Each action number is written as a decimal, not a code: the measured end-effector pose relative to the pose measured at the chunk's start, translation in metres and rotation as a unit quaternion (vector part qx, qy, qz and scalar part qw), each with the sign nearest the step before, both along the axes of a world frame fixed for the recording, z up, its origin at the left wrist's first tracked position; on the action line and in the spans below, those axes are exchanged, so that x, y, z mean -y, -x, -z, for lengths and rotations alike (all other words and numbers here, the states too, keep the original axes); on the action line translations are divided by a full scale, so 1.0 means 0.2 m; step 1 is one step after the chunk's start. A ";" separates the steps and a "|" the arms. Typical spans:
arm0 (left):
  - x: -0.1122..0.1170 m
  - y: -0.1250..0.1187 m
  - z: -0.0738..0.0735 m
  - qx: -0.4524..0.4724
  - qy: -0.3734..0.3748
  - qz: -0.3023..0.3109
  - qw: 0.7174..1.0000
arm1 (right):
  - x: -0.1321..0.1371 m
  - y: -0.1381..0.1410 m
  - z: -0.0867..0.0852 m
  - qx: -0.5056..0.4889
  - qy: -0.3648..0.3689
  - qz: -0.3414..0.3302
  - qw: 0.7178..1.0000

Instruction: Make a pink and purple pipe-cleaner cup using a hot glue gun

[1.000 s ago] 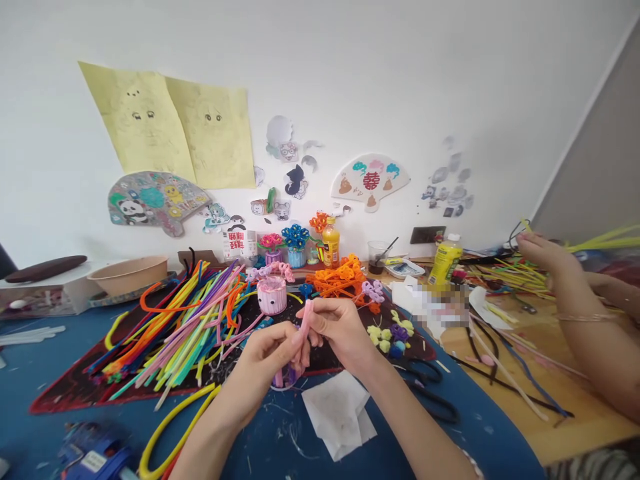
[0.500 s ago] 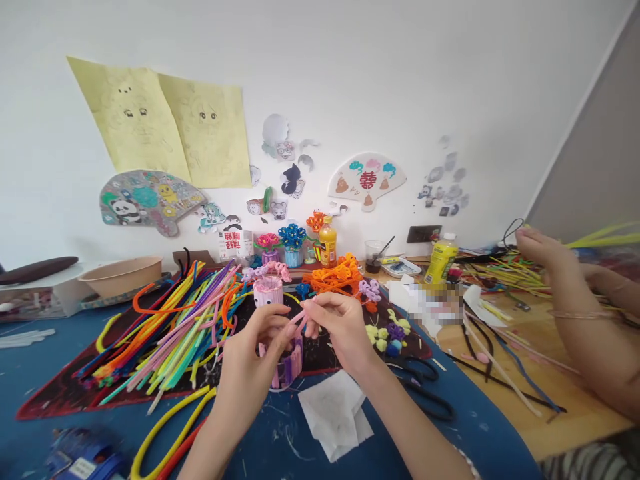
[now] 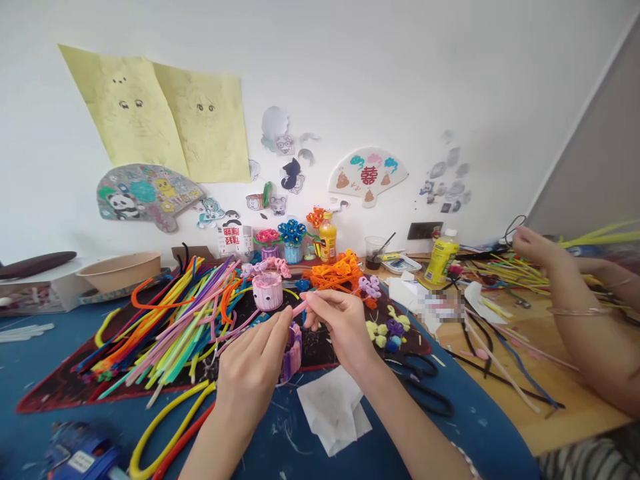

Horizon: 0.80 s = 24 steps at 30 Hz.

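Fingertips of the left hand [image 3: 250,367] and right hand [image 3: 341,325] pinch a pink pipe cleaner [image 3: 299,309] between them. Just below is a purple-and-pink pot [image 3: 293,357], partly hidden by the left hand; beyond stands a googly-eyed pink pot [image 3: 273,288]. White paper [image 3: 330,407] and black-handled scissors [image 3: 434,397] lie rightward on the blue-covered counter [image 3: 265,448], a multicoloured pipe-cleaner heap [image 3: 173,337] leftward.

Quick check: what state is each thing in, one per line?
Left hand: pinching pink strip
Right hand: pinching pink strip
Purple container: partly hidden behind left hand
Pink pot: upright
Pipe cleaners: loosely piled
Black scissors: lying down, handles apart
Nearest white paper: creased, lying loose
Orange drink bottle: upright, capped
Yellow drink bottle: capped
Clear cup: upright, dark liquid inside
Blue tool: cannot tell if on
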<state>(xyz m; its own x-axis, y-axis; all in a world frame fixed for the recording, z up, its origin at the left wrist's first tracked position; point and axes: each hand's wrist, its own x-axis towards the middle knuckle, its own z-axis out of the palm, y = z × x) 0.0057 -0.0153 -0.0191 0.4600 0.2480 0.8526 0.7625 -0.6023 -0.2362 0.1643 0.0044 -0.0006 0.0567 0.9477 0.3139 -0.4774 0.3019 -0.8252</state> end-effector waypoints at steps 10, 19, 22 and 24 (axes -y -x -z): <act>0.01 -0.01 -0.02 0.047 0.028 -0.010 0.998 | 0.00 -0.01 0.00 -0.003 0.001 0.014 1.000; 0.00 0.02 -0.05 -0.032 -0.040 0.000 0.999 | 0.00 -0.03 0.00 0.001 0.020 0.020 1.000; 0.00 0.02 -0.06 -0.055 -0.054 -0.005 0.997 | -0.01 -0.04 0.00 -0.009 0.037 0.005 0.999; 0.00 0.02 -0.06 -0.064 -0.054 0.000 0.996 | -0.01 -0.05 0.00 -0.018 0.050 -0.007 0.999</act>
